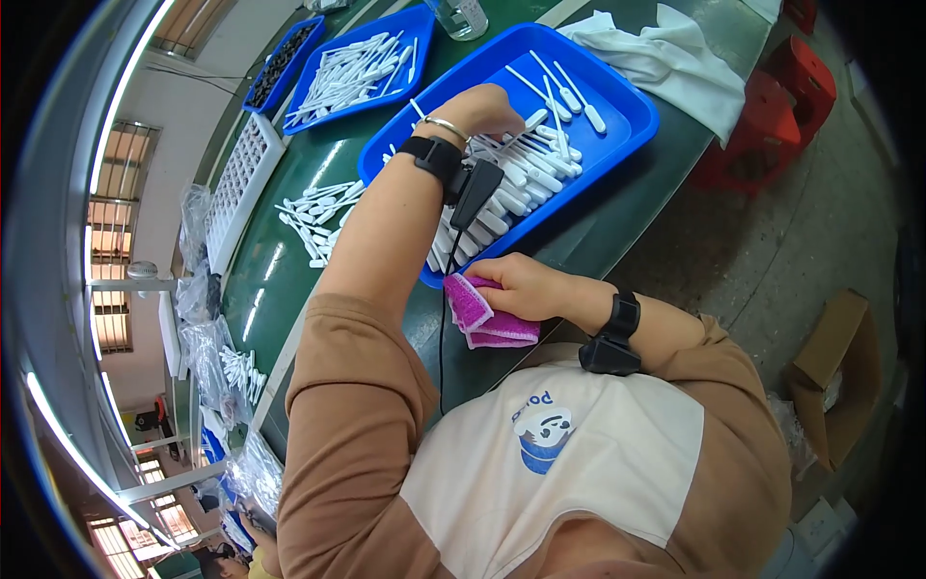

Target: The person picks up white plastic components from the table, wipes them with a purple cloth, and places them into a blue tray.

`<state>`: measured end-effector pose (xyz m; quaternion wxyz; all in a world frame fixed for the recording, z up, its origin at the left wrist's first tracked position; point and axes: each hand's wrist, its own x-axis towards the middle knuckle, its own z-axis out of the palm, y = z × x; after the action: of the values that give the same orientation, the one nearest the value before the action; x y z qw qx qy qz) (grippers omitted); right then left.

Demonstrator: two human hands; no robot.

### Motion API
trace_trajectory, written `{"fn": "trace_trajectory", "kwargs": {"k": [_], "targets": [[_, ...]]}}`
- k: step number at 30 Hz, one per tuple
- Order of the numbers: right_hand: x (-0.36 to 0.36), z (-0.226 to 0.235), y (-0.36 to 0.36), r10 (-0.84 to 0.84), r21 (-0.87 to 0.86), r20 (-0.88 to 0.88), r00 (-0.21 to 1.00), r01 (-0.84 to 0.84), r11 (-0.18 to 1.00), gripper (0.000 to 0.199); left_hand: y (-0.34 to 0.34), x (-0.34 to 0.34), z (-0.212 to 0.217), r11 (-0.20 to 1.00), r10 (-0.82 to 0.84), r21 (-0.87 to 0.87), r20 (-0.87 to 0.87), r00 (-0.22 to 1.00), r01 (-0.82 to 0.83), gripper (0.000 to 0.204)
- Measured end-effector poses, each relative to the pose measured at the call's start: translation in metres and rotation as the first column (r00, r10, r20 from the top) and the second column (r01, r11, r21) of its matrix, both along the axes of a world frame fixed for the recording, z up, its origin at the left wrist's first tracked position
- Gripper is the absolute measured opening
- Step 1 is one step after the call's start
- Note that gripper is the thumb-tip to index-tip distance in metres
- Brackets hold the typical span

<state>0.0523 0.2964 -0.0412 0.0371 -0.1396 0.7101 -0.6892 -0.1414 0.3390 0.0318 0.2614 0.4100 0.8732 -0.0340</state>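
Note:
My left hand [487,111] reaches over the large blue tray [632,121], fingers curled down among white plastic sticks [526,174]. Each stick has a thin stem and a wider, rounded handle-like end. What those fingers grip is hidden by the hand itself. Below the tray's near edge, my right hand [526,287] is closed on a folded magenta cloth [492,314] with a pale edge. Several sticks lie apart from the pile, toward the tray's far right end. Both wrists carry black strapped devices, and a thin black cable hangs from the left one.
Farther left stand a smaller blue tray [424,48] of white sticks, a blue tray of black parts [282,66] and a white rack [243,188]. Loose sticks [318,217] lie on the green table. White fabric [666,63], a bottle [461,17], red stools [772,125] and a cardboard box [837,376] surround it.

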Motion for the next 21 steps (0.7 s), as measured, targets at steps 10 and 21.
{"fn": "trace_trajectory", "kwargs": {"k": [10,21], "targets": [[0.000,0.000,-0.003,-0.036,0.053,-0.048,0.998,0.038,0.998,0.024,-0.016,0.006,-0.012,0.973,-0.090,0.185,-0.257,0.962,0.140,0.020],[0.008,-0.001,-0.018,0.153,-0.775,0.230,0.961,0.085,0.626,0.030,-0.171,0.004,0.022,-0.083,0.010,0.644,0.764,0.646,-0.760,0.011]]}}
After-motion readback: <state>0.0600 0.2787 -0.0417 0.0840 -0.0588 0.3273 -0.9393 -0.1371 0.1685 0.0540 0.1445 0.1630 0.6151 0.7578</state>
